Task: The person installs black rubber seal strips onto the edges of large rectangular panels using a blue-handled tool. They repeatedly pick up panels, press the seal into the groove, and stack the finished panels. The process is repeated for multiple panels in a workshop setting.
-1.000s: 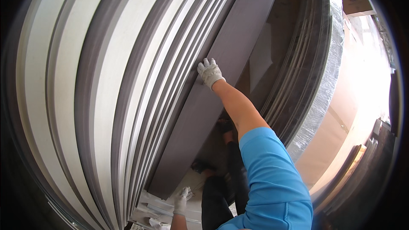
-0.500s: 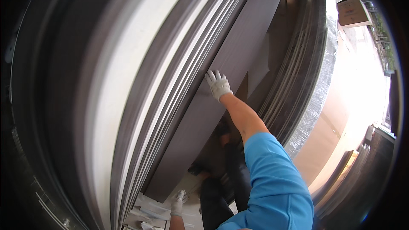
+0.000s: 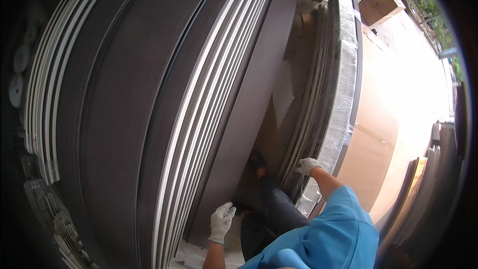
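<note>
My left hand (image 3: 221,221), in a pale work glove, is raised at the near end of a long dark brown panel (image 3: 244,104). Its fingers are loosely bent, the thumb stands apart, and nothing is in it. Over the near part of a plastic-wrapped stack of panels (image 3: 334,114) is my right hand (image 3: 308,166), gloved the same way. Its fingers curve downward without visibly holding anything; whether they touch the stack I cannot tell. The brown panel leans against a row of upright dark panels with white edges (image 3: 199,99).
More dark panels (image 3: 119,94) stand to the left. Between the stacks lies a pale sheet (image 3: 283,94) on the floor, near my feet. A cardboard box (image 3: 381,5) is at the far right, beyond a brown cardboard-covered surface (image 3: 371,144). Several boards (image 3: 403,204) lean at the right.
My right hand has left the brown panel's face and swung right to the wrapped stack. My left hand has risen slightly near the panel's lower end. The view has shifted, showing more panels at left.
</note>
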`<state>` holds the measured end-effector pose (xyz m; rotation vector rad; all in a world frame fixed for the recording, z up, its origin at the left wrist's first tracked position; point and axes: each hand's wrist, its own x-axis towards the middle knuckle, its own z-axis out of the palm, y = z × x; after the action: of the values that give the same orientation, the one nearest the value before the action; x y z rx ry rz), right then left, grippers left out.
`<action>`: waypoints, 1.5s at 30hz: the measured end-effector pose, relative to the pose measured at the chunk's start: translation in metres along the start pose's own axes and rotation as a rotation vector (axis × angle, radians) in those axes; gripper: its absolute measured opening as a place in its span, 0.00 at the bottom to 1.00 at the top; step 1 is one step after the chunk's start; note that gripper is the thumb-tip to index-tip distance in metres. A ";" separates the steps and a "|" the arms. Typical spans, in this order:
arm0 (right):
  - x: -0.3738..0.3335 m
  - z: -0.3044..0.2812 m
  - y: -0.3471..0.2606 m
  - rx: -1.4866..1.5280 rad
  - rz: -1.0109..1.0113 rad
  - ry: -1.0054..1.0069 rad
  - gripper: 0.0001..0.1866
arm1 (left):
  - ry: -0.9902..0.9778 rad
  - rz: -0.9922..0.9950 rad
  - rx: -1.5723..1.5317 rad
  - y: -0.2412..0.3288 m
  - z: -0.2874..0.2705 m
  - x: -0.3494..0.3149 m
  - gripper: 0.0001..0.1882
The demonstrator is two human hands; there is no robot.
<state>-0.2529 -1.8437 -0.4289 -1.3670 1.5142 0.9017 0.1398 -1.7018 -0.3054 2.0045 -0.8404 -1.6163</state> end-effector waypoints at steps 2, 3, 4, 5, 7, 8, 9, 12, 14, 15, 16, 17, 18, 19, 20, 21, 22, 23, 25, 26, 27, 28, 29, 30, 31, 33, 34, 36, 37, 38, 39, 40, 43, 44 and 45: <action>-0.016 0.003 0.019 0.058 0.033 0.039 0.27 | 0.103 0.453 0.330 0.082 -0.008 -0.001 0.22; -0.020 0.001 0.027 0.085 0.057 0.043 0.27 | 0.171 0.591 0.384 0.124 -0.012 -0.005 0.23; -0.023 -0.001 0.035 0.106 0.030 0.038 0.26 | 0.244 0.676 0.453 0.163 -0.017 -0.009 0.24; -0.026 -0.004 0.041 0.125 0.017 0.016 0.26 | 0.358 0.807 0.512 0.200 -0.023 -0.013 0.25; -0.035 -0.008 0.050 0.207 0.012 0.042 0.26 | 0.552 0.938 0.637 0.260 -0.039 -0.011 0.26; -0.044 -0.009 0.056 0.270 0.021 0.091 0.26 | 0.627 0.986 0.682 0.283 -0.048 -0.008 0.26; -0.053 -0.010 0.061 0.324 0.048 0.133 0.26 | 0.680 0.957 0.755 0.300 -0.055 -0.006 0.29; -0.086 -0.008 0.072 0.479 0.156 0.179 0.27 | 0.647 0.914 0.804 0.333 -0.073 0.002 0.31; -0.107 -0.005 0.082 0.500 0.116 0.182 0.28 | 0.590 0.941 0.861 0.348 -0.077 0.007 0.32; -0.114 -0.005 0.087 0.510 0.118 0.181 0.28 | 0.563 0.922 0.888 0.357 -0.076 0.015 0.33; -0.119 -0.005 0.092 0.509 0.129 0.166 0.28 | 0.535 0.964 0.893 0.366 -0.074 0.020 0.34; -0.121 -0.008 0.098 0.479 0.120 0.166 0.28 | 0.502 0.968 0.905 0.376 -0.071 0.028 0.34; -0.118 -0.016 0.105 0.450 0.108 0.156 0.28 | 0.466 0.930 0.932 0.388 -0.068 0.039 0.35; -0.114 -0.024 0.109 0.412 0.112 0.139 0.28 | 0.430 0.940 0.913 0.401 -0.065 0.052 0.36; -0.107 -0.036 0.113 0.411 0.098 0.168 0.28 | 0.411 0.991 0.916 0.415 -0.063 0.067 0.36; -0.094 -0.056 0.120 0.399 0.101 0.197 0.28 | 0.388 1.004 0.927 0.431 -0.059 0.086 0.36; -0.079 -0.081 0.127 0.377 0.119 0.217 0.28 | 0.374 1.046 0.939 0.449 -0.054 0.108 0.36; -0.061 -0.110 0.131 0.421 0.081 0.292 0.27 | 0.355 1.033 0.971 0.470 -0.047 0.134 0.36; -0.015 -0.183 0.141 0.423 0.013 0.373 0.26 | 0.363 1.123 1.073 0.523 -0.026 0.192 0.38; 0.013 -0.226 0.144 0.386 -0.022 0.387 0.25 | 0.361 1.109 1.158 0.554 -0.014 0.224 0.40; 0.041 -0.264 0.141 0.385 -0.053 0.391 0.25 | 0.380 1.069 1.235 0.584 -0.002 0.253 0.43; 0.076 -0.314 0.140 0.377 -0.077 0.415 0.24 | 0.394 0.954 1.361 0.620 0.013 0.286 0.46; 0.111 -0.361 0.136 0.313 -0.111 0.486 0.24 | 0.440 1.058 1.364 0.653 0.027 0.318 0.48; 0.143 -0.396 0.128 0.234 -0.126 0.513 0.24 | 0.447 0.993 1.445 0.677 0.039 0.343 0.49; 0.172 -0.431 0.120 0.234 -0.172 0.531 0.25 | 0.445 1.007 1.446 0.697 0.045 0.364 0.49; 0.236 -0.508 0.099 0.155 -0.239 0.566 0.27 | 0.443 1.054 1.432 0.711 0.054 0.389 0.50; 0.268 -0.543 0.086 0.084 -0.292 0.590 0.27 | 0.411 1.030 1.526 0.715 0.054 0.393 0.52; 0.323 -0.603 0.056 -0.063 -0.384 0.670 0.28 | 0.347 1.022 1.497 0.718 0.052 0.394 0.54; 0.348 -0.630 0.041 -0.141 -0.385 0.621 0.28 | 0.314 0.959 1.445 0.717 0.050 0.391 0.55; 0.370 -0.655 0.025 -0.222 -0.427 0.605 0.29 | 0.305 0.881 1.448 0.719 0.049 0.386 0.55; 0.392 -0.676 0.010 -0.263 -0.415 0.528 0.32 | 0.282 0.821 1.407 0.720 0.050 0.381 0.54; 0.410 -0.689 -0.005 -0.306 -0.400 0.507 0.32 | 0.258 0.791 1.419 0.723 0.052 0.377 0.54; 0.448 -0.709 -0.036 -0.439 -0.425 0.515 0.32 | 0.177 0.517 1.312 0.732 0.061 0.366 0.54; 0.457 -0.710 -0.044 -0.508 -0.441 0.522 0.31 | 0.161 0.407 1.217 0.732 0.063 0.365 0.54; 0.466 -0.714 -0.051 -0.587 -0.443 0.514 0.31 | 0.152 0.351 1.185 0.733 0.064 0.364 0.55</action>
<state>-0.3032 -2.6762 -0.6141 -2.3958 1.2463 0.7662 -0.0100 -2.4799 -0.0926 2.3598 -2.2753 -0.7385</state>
